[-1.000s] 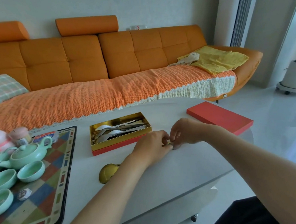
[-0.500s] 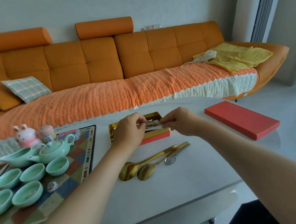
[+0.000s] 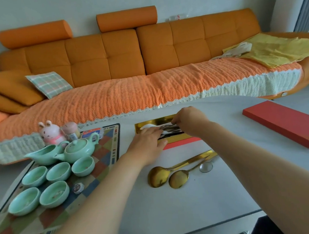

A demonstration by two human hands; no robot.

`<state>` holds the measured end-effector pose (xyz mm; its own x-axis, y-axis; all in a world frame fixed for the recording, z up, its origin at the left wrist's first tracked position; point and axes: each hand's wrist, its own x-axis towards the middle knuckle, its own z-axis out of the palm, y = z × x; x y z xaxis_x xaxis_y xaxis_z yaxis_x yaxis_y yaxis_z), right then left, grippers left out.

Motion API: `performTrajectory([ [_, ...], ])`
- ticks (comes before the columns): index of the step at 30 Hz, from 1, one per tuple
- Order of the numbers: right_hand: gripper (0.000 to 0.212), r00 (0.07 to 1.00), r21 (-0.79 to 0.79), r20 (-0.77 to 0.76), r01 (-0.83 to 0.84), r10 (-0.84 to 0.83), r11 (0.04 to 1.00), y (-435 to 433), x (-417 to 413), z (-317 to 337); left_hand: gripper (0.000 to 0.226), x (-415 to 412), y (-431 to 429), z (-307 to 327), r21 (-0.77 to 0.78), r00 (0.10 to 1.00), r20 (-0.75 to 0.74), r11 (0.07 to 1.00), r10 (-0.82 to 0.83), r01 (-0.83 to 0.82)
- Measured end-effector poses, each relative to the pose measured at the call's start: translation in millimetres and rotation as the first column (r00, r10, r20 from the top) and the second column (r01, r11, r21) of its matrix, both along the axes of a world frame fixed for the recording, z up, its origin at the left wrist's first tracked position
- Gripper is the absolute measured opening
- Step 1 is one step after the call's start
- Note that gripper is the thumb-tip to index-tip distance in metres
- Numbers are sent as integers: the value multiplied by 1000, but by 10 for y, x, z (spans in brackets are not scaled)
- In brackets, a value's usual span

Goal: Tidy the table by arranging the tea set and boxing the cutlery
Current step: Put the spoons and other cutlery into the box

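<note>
Gold box (image 3: 150,121): left hand (image 3: 146,143) touches, right hand (image 3: 190,118) pinches cutlery (image 3: 171,129); jar (image 3: 71,132) label unreadable.

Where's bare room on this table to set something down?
Bare: between gold box and red lid; this side of the gold spoons. Crowded: the mat with teacups, and the box's cutlery under the left hand and right hand.

Left hand (image 3: 146,142) & right hand (image 3: 187,118) bare, forearms (image 3: 102,206) bare to frame edge. Dark fabric (image 3: 270,228), garment type unclear, just below table's (image 3: 178,212) near edge.
</note>
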<state>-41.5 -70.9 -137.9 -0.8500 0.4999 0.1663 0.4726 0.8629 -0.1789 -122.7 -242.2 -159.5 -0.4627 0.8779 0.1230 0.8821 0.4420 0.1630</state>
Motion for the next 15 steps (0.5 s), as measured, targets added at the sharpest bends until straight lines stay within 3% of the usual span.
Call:
performTrajectory([
  [5,40,998,4,-45,49,-48,999,-20,36,14,57,6,37,-40,2,1000,-21,1000,-10,10],
  [10,33,997,-21,63,-45,46,999,-66,191,12,60,60,19,-59,41,1000,9,999,-22,22],
  [15,35,989,-148,-125,-93,75,985,-61,441,89,52,241,-35,-81,190,997,-39,979,-73,79],
])
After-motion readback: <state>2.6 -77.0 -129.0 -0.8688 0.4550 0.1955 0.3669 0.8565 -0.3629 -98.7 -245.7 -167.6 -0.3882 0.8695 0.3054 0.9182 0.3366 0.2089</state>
